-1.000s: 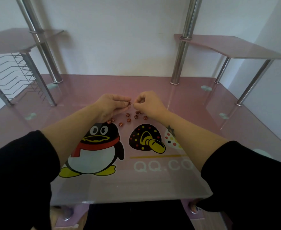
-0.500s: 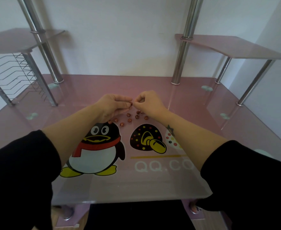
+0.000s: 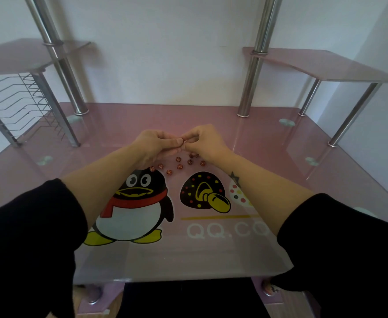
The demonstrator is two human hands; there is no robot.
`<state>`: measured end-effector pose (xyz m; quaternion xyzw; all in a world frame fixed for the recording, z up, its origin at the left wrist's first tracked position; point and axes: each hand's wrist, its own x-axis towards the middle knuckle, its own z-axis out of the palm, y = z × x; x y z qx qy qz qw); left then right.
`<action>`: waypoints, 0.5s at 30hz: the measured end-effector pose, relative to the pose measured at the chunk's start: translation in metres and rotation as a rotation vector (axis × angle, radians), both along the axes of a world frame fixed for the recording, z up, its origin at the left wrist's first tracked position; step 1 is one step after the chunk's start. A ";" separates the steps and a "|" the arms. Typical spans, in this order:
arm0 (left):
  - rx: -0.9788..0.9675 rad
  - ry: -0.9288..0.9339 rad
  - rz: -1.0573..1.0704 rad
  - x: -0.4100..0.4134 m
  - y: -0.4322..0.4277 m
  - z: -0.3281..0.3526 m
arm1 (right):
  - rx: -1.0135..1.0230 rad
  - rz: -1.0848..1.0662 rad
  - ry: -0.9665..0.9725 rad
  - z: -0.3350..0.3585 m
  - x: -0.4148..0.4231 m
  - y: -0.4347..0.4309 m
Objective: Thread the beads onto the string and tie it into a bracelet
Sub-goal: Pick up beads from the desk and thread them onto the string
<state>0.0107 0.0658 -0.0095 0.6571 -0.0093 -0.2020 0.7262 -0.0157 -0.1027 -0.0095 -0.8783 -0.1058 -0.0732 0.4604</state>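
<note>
My left hand [image 3: 156,145] and my right hand [image 3: 203,141] meet fingertip to fingertip above the pink glass desk [image 3: 268,143]. Both have thumb and forefinger pinched together. The left pinches a small dark red bead, now almost hidden between the fingertips. The right pinches something very thin at the same spot, seemingly the string, which is too fine to make out. Several loose dark red beads [image 3: 179,166] lie scattered on the glass just below and between the hands, above the penguin picture [image 3: 131,203].
Chrome posts [image 3: 249,88] rise from the back of the desk and carry two pink glass shelves [image 3: 326,65]. A wire rack [image 3: 21,104] stands at the back left. The desk's front edge [image 3: 188,275] lies close to my body.
My hands have closed the small gap between them, and the fingertips now touch. The bead that showed at the left fingertips is now mostly covered. The loose beads have not moved.
</note>
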 end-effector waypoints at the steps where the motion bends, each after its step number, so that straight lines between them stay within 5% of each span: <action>1: 0.004 0.004 0.011 0.000 0.000 0.001 | 0.007 0.006 0.002 0.000 0.000 0.000; 15: 0.307 -0.173 0.100 0.004 0.010 0.005 | -0.343 -0.091 0.020 -0.005 0.012 0.000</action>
